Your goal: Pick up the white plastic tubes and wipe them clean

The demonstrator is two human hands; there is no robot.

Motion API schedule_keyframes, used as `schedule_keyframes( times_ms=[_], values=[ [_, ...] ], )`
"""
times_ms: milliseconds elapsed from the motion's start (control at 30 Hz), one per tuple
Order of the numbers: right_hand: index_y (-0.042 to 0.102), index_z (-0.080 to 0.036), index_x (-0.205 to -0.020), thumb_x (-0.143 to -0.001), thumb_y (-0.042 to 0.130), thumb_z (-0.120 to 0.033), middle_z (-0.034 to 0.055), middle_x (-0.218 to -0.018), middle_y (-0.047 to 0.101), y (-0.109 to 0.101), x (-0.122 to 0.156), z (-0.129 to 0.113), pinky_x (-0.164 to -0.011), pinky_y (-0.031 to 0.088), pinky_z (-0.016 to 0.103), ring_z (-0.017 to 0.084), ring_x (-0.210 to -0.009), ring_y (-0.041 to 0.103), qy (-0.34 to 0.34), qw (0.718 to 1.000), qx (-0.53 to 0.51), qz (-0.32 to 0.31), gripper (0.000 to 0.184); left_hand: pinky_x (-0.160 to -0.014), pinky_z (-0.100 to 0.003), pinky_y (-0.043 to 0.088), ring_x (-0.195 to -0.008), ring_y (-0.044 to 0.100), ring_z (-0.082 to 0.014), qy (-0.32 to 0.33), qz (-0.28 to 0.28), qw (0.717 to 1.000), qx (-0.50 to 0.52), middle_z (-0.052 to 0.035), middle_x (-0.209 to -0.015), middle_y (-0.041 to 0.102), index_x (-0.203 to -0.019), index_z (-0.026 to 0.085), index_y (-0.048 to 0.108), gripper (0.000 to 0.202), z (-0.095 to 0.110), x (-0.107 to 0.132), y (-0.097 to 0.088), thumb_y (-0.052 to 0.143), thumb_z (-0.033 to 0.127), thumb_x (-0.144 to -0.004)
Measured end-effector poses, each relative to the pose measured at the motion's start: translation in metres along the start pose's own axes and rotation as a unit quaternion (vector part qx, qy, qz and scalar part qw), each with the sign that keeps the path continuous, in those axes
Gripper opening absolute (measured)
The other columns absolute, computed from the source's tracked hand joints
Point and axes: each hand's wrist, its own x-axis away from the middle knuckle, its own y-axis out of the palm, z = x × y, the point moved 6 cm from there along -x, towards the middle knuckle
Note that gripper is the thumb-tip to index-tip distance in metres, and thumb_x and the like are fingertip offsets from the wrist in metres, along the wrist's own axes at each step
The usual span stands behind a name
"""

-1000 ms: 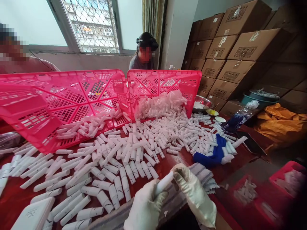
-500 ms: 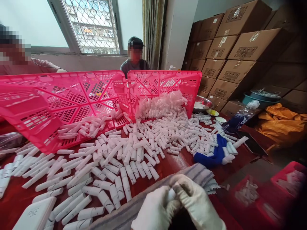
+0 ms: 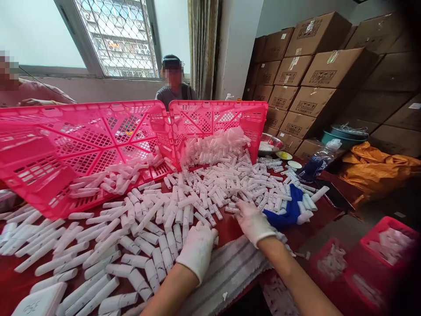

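Observation:
My left hand (image 3: 197,249), in a white glove, is low over the near end of a row of white paper-like tubes (image 3: 140,283) with dark marks. Its fingers are curled down, and the end of a white tube (image 3: 215,240) shows at their right side. Stretched forward, my right hand (image 3: 254,223), gloved too, has its fingertips at a small white tube (image 3: 232,210) at the edge of the large heap (image 3: 226,180). Its fingers look extended, partly hidden by the glove's back. Below both hands lies a grey striped towel (image 3: 235,265).
Two pink crates (image 3: 112,145) lie tipped along the far side, with tubes inside. To the right are a blue cloth (image 3: 289,208), a bottle (image 3: 317,162) and pink bins (image 3: 388,241). A white device (image 3: 41,300) sits at lower left. Two people sit beyond; cartons (image 3: 324,70) are stacked behind.
My hands were together over the towel around a small white piece. They have parted and moved forward: the left to the tube row, the right to the heap's edge. The view has shifted slightly.

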Motion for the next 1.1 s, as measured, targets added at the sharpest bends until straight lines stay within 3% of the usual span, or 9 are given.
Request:
schedule_keyframes(
  times_ms=[133, 300, 467, 567, 633, 767, 833, 967, 1100],
  values=[
    [0.066, -0.019, -0.089, -0.076, 0.055, -0.014, 0.0134, -0.100, 0.066, 0.028, -0.019, -0.010, -0.088, 0.040, 0.041, 0.028, -0.099, 0.058, -0.006, 0.999, -0.041, -0.032, 0.018, -0.087, -0.039, 0.039, -0.093, 0.052, -0.0226, -0.037, 0.097, 0.979, 0.173, -0.0060, -0.095, 0.061, -0.089, 0.020, 0.062, 0.013, -0.014, 0.012, -0.011, 0.056, 0.020, -0.079],
    [0.056, -0.019, -0.106, -0.089, 0.040, -0.033, 0.0069, -0.092, 0.065, 0.024, 0.020, -0.015, -0.069, 0.048, 0.029, 0.018, -0.077, 0.060, -0.008, 0.980, -0.191, -0.054, 0.027, -0.058, -0.023, 0.043, -0.061, 0.053, -0.0114, -0.129, 0.172, 0.881, 0.421, 0.0028, -0.074, 0.054, -0.106, 0.021, 0.045, 0.038, -0.036, 0.031, -0.015, 0.053, 0.048, -0.081],
    [0.060, -0.019, -0.079, -0.071, 0.065, -0.057, -0.0041, -0.055, 0.049, 0.021, 0.055, -0.037, -0.042, 0.031, 0.022, 0.009, -0.044, 0.039, 0.091, 0.830, -0.545, -0.077, 0.039, -0.058, -0.022, 0.046, -0.057, 0.056, -0.0085, -0.181, 0.175, 0.763, 0.595, 0.0034, -0.073, 0.055, -0.100, 0.021, 0.044, 0.060, -0.031, 0.042, -0.003, 0.072, 0.057, -0.061],
    [0.059, -0.020, -0.073, -0.067, 0.070, -0.054, -0.0053, -0.053, 0.045, 0.019, 0.059, -0.046, -0.043, 0.032, 0.022, 0.009, -0.046, 0.038, 0.113, 0.809, -0.572, -0.070, 0.037, -0.059, -0.021, 0.046, -0.059, 0.059, -0.0104, -0.201, 0.147, 0.701, 0.668, 0.0019, -0.070, 0.058, -0.093, 0.019, 0.046, 0.063, -0.023, 0.050, 0.010, 0.079, 0.055, -0.052],
    [0.057, -0.020, -0.073, -0.069, 0.067, -0.056, -0.0068, -0.050, 0.042, 0.018, 0.058, -0.046, -0.042, 0.030, 0.021, 0.009, -0.043, 0.034, 0.118, 0.812, -0.567, -0.074, 0.037, -0.054, -0.020, 0.043, -0.057, 0.058, -0.0113, -0.196, 0.105, 0.715, 0.662, 0.0016, -0.065, 0.058, -0.096, 0.018, 0.048, 0.060, -0.016, 0.055, 0.015, 0.076, 0.055, -0.058],
    [0.058, -0.020, -0.068, -0.068, 0.068, -0.054, -0.0049, -0.053, 0.048, 0.012, 0.053, -0.046, -0.048, 0.037, 0.022, 0.011, -0.049, 0.043, 0.094, 0.844, -0.520, -0.092, 0.035, -0.060, -0.023, 0.044, -0.066, 0.057, -0.0140, -0.182, 0.076, 0.858, 0.474, -0.0017, -0.075, 0.062, -0.102, 0.018, 0.057, 0.039, -0.008, 0.068, 0.010, 0.058, 0.049, -0.079],
    [0.059, -0.020, -0.068, -0.073, 0.064, -0.053, -0.0021, -0.062, 0.056, 0.005, 0.054, -0.050, -0.060, 0.042, 0.025, 0.014, -0.061, 0.051, 0.060, 0.882, -0.457, -0.096, 0.033, -0.072, -0.027, 0.045, -0.079, 0.059, -0.0176, -0.178, 0.104, 0.901, 0.381, -0.0042, -0.087, 0.065, -0.100, 0.019, 0.060, 0.032, -0.004, 0.073, 0.007, 0.055, 0.044, -0.081],
    [0.061, -0.020, -0.082, -0.088, 0.040, -0.055, 0.0023, -0.075, 0.062, -0.001, 0.066, -0.069, -0.071, 0.044, 0.030, 0.019, -0.074, 0.057, -0.003, 0.916, -0.378, -0.136, 0.042, -0.072, -0.030, 0.045, -0.074, 0.060, -0.0199, -0.206, 0.128, 0.913, 0.327, -0.0040, -0.082, 0.067, -0.098, 0.020, 0.060, 0.033, 0.002, 0.074, 0.017, 0.052, 0.046, -0.080],
    [0.059, -0.021, -0.100, -0.090, 0.035, -0.055, 0.0049, -0.089, 0.063, 0.000, 0.076, -0.069, -0.077, 0.045, 0.032, 0.021, -0.085, 0.058, 0.002, 0.889, -0.435, -0.141, 0.043, -0.064, -0.025, 0.044, -0.064, 0.055, -0.0151, -0.222, 0.127, 0.878, 0.404, -0.0008, -0.071, 0.061, -0.093, 0.018, 0.061, 0.042, 0.001, 0.074, 0.028, 0.054, 0.056, -0.077]
  ],
)
